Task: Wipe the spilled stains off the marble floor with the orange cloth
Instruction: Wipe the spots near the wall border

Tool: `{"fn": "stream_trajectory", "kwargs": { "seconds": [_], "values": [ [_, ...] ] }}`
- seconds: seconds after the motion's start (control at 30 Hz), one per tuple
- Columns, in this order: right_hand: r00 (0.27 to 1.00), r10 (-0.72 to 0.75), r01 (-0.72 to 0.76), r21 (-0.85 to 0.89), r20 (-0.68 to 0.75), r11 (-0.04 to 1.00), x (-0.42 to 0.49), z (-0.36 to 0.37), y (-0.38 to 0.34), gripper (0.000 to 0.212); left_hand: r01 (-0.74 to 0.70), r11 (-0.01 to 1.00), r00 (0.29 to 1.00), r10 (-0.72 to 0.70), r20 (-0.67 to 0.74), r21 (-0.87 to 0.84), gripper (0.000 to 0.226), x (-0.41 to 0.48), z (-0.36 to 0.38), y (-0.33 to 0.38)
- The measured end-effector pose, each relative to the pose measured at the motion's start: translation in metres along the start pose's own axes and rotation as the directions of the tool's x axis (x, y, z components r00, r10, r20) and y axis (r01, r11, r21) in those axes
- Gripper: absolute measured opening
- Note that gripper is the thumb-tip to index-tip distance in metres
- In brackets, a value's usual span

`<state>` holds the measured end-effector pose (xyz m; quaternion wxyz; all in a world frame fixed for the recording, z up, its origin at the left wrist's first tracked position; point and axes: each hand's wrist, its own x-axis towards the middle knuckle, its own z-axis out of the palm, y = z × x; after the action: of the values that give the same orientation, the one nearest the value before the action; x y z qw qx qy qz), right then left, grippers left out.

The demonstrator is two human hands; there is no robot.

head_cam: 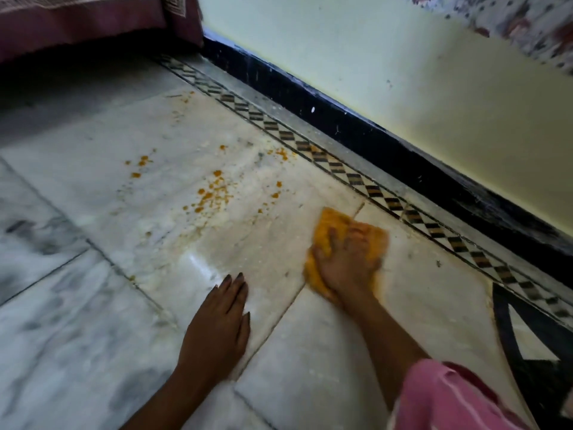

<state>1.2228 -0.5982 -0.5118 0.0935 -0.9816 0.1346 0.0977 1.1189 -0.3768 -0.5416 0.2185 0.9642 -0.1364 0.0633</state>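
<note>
My right hand (347,259) presses flat on the orange cloth (328,231), which lies on the white marble floor (93,321) near a tile joint. The hand and cloth are blurred. Orange-yellow stains (214,192) are scattered on the marble to the upper left of the cloth, with smaller spots (141,162) further left and more specks (282,153) near the patterned border. My left hand (217,327) rests flat on the floor, fingers straight, to the lower left of the cloth.
A black-and-tan diamond border strip (372,189) runs diagonally along a black skirting (387,144) below a pale wall (403,66). A maroon cloth-covered piece of furniture (77,23) stands at the top left. A black inlay triangle (533,346) sits at the lower right.
</note>
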Motion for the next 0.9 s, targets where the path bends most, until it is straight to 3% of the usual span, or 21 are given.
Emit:
{"fn": "stream_trajectory", "kwargs": {
  "seconds": [0.03,0.1,0.13,0.2,0.27,0.3,0.37,0.43,0.47,0.5,0.57,0.67,0.77,0.9],
  "values": [
    [0.990,-0.140,0.139,-0.050,-0.015,0.989,-0.016,0.012,-0.033,0.064,0.020,1.000,1.000,-0.020,-0.008,0.014,0.061,-0.007,-0.006,-0.008],
    [0.901,-0.428,0.412,-0.169,-0.070,0.896,-0.079,0.041,-0.067,0.063,0.092,0.995,0.996,-0.091,-0.006,0.040,0.063,-0.022,-0.018,-0.026],
    [0.856,-0.516,0.504,-0.174,-0.027,0.846,-0.115,0.050,-0.064,0.064,0.127,0.990,0.992,-0.126,-0.006,0.057,0.063,-0.030,-0.025,-0.036],
    [0.733,-0.679,0.676,-0.150,0.038,0.722,-0.168,0.056,-0.021,0.065,0.191,0.977,0.981,-0.190,-0.023,0.092,0.064,-0.051,-0.042,-0.058],
    [0.557,-0.828,0.815,-0.236,0.066,0.530,-0.179,0.046,0.035,0.067,0.247,0.963,0.969,-0.243,-0.050,0.110,0.065,-0.073,-0.061,-0.078],
    [0.554,-0.824,0.814,-0.283,0.117,0.507,-0.168,0.039,0.057,0.069,0.254,0.960,0.967,-0.247,-0.065,0.121,0.066,-0.080,-0.068,-0.085],
    [0.692,-0.714,0.706,-0.308,0.107,0.638,-0.126,0.027,0.057,0.072,0.291,0.947,0.956,-0.284,-0.067,0.133,0.067,-0.091,-0.076,-0.099],
    [0.923,-0.385,0.376,-0.212,-0.002,0.902,-0.088,0.023,0.003,0.072,0.380,0.918,0.924,-0.372,-0.087,0.112,0.066,-0.090,-0.077,-0.112],
    [0.980,-0.197,0.196,-0.128,0.005,0.972,-0.076,0.022,-0.034,0.072,0.428,0.898,0.902,-0.416,-0.119,0.100,0.062,-0.084,-0.077,-0.118],
    [0.994,-0.099,0.102,-0.072,0.039,0.992,-0.071,0.020,-0.071,0.072,0.462,0.882,0.883,-0.448,-0.141,0.094,0.059,-0.076,-0.078,-0.124],
    [0.968,-0.237,0.244,-0.083,0.081,0.966,-0.078,0.034,-0.139,0.071,0.533,0.842,0.841,-0.516,-0.162,0.083,0.060,-0.061,-0.084,-0.143],
    [0.775,-0.619,0.629,-0.237,0.124,0.740,-0.142,0.059,-0.181,0.070,0.604,0.796,0.790,-0.591,-0.163,0.041,0.064,-0.053,-0.088,-0.164],
    [0.695,-0.651,0.704,-0.107,0.305,0.702,-0.166,0.038,-0.180,0.063,0.606,0.795,0.787,-0.596,-0.159,0.018,0.064,-0.053,-0.086,-0.164],
    [0.683,-0.703,0.688,0.148,0.199,0.710,-0.121,-0.036,-0.188,0.060,0.624,0.781,0.773,-0.622,-0.124,-0.027,0.066,-0.053,-0.093,-0.156]
  ]
}}
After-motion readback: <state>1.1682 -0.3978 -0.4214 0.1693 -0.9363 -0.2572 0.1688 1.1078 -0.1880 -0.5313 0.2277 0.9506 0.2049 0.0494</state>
